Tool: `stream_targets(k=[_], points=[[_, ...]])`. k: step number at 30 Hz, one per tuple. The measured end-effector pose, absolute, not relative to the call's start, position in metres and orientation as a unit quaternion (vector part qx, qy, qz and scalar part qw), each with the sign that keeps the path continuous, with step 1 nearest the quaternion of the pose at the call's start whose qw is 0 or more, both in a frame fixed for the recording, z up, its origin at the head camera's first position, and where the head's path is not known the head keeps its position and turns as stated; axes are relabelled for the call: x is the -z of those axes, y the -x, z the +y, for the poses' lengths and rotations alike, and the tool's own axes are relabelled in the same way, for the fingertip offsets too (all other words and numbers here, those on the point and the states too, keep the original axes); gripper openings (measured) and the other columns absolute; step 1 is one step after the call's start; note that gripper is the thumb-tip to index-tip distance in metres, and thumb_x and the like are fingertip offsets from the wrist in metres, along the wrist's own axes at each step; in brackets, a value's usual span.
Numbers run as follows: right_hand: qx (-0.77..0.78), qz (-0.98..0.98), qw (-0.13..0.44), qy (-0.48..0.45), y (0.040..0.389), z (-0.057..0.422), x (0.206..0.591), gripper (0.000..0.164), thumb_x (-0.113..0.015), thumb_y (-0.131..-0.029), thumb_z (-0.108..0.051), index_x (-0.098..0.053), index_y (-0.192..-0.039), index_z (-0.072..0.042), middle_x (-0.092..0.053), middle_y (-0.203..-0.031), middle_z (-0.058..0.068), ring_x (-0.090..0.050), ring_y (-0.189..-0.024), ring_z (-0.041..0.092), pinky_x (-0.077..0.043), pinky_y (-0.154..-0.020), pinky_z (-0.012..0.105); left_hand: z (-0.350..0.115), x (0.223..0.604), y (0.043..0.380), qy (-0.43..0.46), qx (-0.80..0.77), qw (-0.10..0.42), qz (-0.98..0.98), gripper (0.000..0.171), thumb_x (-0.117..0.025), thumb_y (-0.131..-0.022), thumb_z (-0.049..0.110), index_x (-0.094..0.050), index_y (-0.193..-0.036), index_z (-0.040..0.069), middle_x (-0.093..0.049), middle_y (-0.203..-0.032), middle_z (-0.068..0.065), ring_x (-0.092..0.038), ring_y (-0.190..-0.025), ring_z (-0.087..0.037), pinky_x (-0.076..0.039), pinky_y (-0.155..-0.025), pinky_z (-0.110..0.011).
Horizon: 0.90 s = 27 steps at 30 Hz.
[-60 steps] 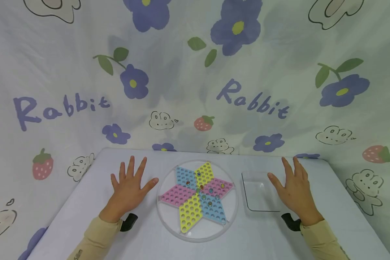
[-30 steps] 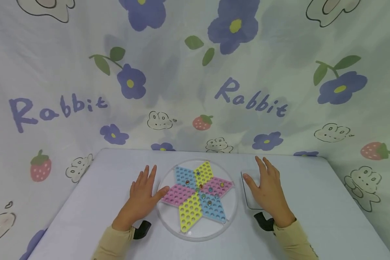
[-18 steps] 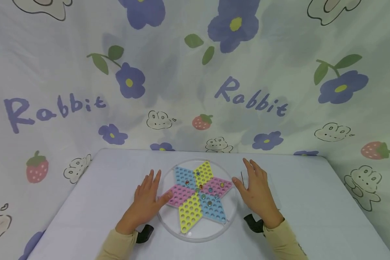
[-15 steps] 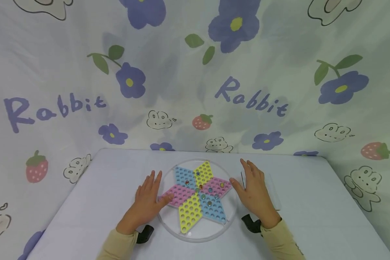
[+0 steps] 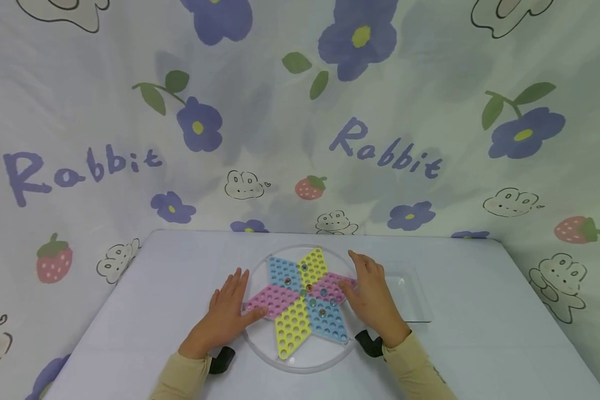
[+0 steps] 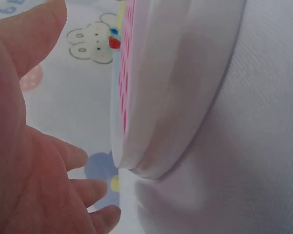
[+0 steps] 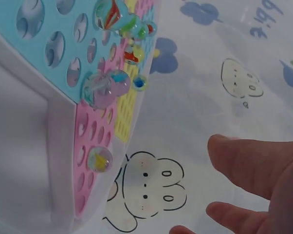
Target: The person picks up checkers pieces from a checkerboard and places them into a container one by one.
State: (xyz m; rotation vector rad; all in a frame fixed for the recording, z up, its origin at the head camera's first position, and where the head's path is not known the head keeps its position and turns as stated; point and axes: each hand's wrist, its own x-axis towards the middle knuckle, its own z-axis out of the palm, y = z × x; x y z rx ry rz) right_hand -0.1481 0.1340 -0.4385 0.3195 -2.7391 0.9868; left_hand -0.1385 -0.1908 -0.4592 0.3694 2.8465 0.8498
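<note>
A Chinese checkers board [image 5: 307, 368] lies on the table, round and whitish with a star of pink, yellow and blue points. Several glass marbles [image 5: 322, 313] sit in its holes, mostly on the right half. My left hand [image 5: 222, 316] is held with fingers straight at the board's left edge, the thumb overlapping the left pink point in the head view. Over the right pink point hovers my right hand [image 5: 375, 300], fingers spread and holding nothing. Its thumb covers a marble with a yellow core [image 7: 100, 159], which shows in the right wrist view.
A clear rectangular box [image 5: 419, 321] stands to the right of the board, partly behind my right hand. A dark wrist camera [image 5: 223, 360] sits at my left wrist, another [image 5: 369, 343] at my right. A printed curtain [image 5: 280, 139] hangs behind the white table [image 5: 480, 333].
Both hands have moved inward toward the board, the right hand farther, from beyond the clear box to over the right pink point. The board and marbles stay in place.
</note>
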Motion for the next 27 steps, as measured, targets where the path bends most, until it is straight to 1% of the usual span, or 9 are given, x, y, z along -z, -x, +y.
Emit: stream_targets(k=[6,11,15,19,27], points=[[-0.339,-0.935,0.057,-0.084,0.153,0.124,0.443,0.063,-0.072,-0.094,-0.015,-0.044,-0.148,0.002,-0.048,-0.139,0.029,-0.045,-0.128,0.043,-0.045,-0.104,0.057,-0.194,0.462,0.140,-0.129,-0.284,0.088,0.946,0.105,-0.062,-0.093,0.059,-0.011,-0.159,-0.005,-0.007,-0.165,-0.025,-0.006,-0.151,-0.047,-0.003,-0.114,-0.072],[-0.333,-0.939,0.030,-0.077,0.155,0.117,0.447,0.056,-0.070,-0.095,-0.014,-0.048,-0.144,0.004,-0.050,-0.135,0.029,-0.051,-0.124,0.042,-0.048,-0.101,0.055,-0.197,0.465,0.140,-0.138,-0.290,0.097,0.942,0.107,-0.063,-0.093,0.058,-0.009,-0.158,-0.008,-0.009,-0.165,-0.026,-0.007,-0.151,-0.046,-0.003,-0.114,-0.071],[-0.330,-0.940,0.020,-0.078,0.155,0.114,0.452,0.049,-0.069,-0.096,-0.012,-0.052,-0.138,0.006,-0.053,-0.130,0.030,-0.055,-0.119,0.040,-0.050,-0.098,0.054,-0.199,0.468,0.141,-0.143,-0.293,0.112,0.939,0.109,-0.064,-0.093,0.056,-0.006,-0.157,-0.010,-0.008,-0.164,-0.027,-0.005,-0.151,-0.046,0.001,-0.115,-0.069],[-0.323,-0.943,0.020,-0.076,0.157,0.113,0.457,0.043,-0.069,-0.095,-0.010,-0.057,-0.132,0.008,-0.055,-0.125,0.029,-0.057,-0.114,0.039,-0.051,-0.096,0.052,-0.201,0.471,0.142,-0.146,-0.297,0.122,0.936,0.109,-0.064,-0.093,0.056,-0.006,-0.157,-0.010,-0.007,-0.165,-0.027,-0.002,-0.151,-0.045,0.004,-0.114,-0.068],[-0.320,-0.946,0.018,-0.045,0.159,0.112,0.462,0.039,-0.068,-0.095,-0.010,-0.059,-0.129,0.007,-0.053,-0.123,0.028,-0.057,-0.111,0.036,-0.052,-0.095,0.051,-0.204,0.475,0.143,-0.159,-0.300,0.124,0.932,0.104,-0.062,-0.095,0.053,-0.006,-0.157,-0.009,-0.007,-0.165,-0.025,-0.001,-0.152,-0.044,0.007,-0.114,-0.067]])
